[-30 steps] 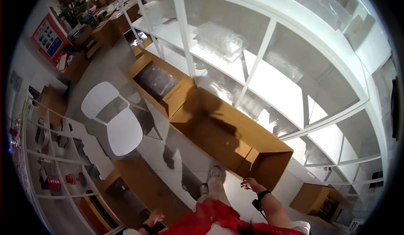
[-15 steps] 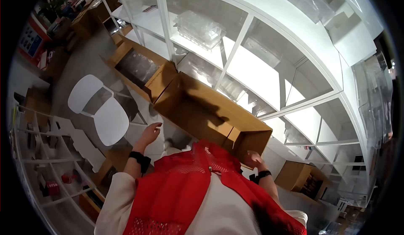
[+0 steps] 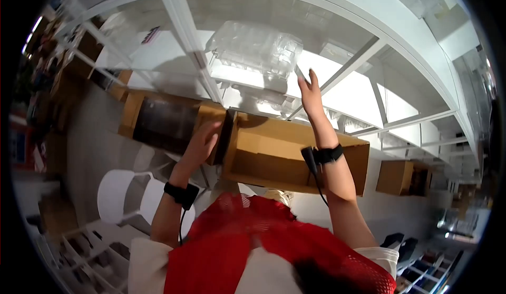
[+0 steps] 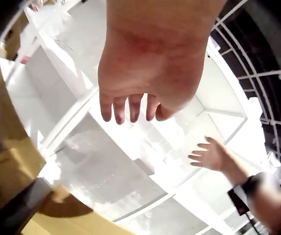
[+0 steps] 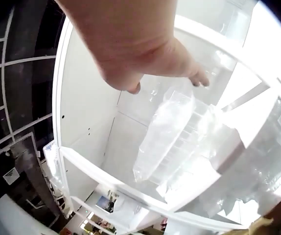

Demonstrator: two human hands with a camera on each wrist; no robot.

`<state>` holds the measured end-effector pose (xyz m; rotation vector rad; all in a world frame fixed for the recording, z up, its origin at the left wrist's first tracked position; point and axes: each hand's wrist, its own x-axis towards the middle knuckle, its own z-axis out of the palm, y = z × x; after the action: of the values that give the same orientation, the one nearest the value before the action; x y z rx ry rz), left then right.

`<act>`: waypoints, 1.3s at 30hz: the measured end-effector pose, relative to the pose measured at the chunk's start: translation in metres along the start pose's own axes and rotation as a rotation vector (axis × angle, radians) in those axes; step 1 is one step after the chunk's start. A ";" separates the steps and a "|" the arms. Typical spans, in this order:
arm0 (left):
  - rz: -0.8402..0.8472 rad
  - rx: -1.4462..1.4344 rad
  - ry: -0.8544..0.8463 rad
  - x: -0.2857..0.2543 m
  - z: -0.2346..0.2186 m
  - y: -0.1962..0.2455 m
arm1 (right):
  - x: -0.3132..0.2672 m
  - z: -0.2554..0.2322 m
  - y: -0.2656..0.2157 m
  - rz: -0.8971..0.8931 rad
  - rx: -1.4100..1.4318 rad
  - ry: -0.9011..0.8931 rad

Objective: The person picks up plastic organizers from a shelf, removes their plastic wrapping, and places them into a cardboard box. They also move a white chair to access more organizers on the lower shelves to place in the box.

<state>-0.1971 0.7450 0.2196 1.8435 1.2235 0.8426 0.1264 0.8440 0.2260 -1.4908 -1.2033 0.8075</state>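
Clear plastic containers (image 3: 253,49) (image 5: 165,129) lie on an upper compartment of the white shelf unit (image 3: 184,36). My right hand (image 3: 312,96) reaches up beside them, fingers extended; in the right wrist view the hand (image 5: 140,58) is in front of the containers, and I cannot tell whether it touches them. My left hand (image 3: 203,144) hangs above the cardboard boxes with its fingers loosely extended and nothing in it; the left wrist view shows this hand (image 4: 145,73) with fingers spread and the right hand farther off.
A long open cardboard box (image 3: 269,152) stands on the floor below the shelves, with another box (image 3: 132,117) holding something dark at its left. A white chair (image 3: 113,194) is at the lower left. A smaller box (image 3: 392,178) stands to the right.
My right hand has risen from near the long box towards the shelf containers. The left hand has moved up over the boxes, and the head view has turned and come closer to the shelves.
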 end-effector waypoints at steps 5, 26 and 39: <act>0.232 0.110 -0.015 0.131 -0.018 -0.008 | 0.062 0.064 -0.015 0.093 -0.219 0.285; -0.530 -0.723 0.118 0.237 -0.011 -0.033 | 0.048 0.049 -0.003 0.373 0.327 0.236; -0.157 -0.721 -0.028 0.191 -0.033 -0.014 | 0.003 0.052 -0.016 0.039 0.305 0.450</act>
<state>-0.1692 0.9360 0.2458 1.1579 0.8679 0.9981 0.0755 0.8622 0.2280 -1.3507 -0.6845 0.6050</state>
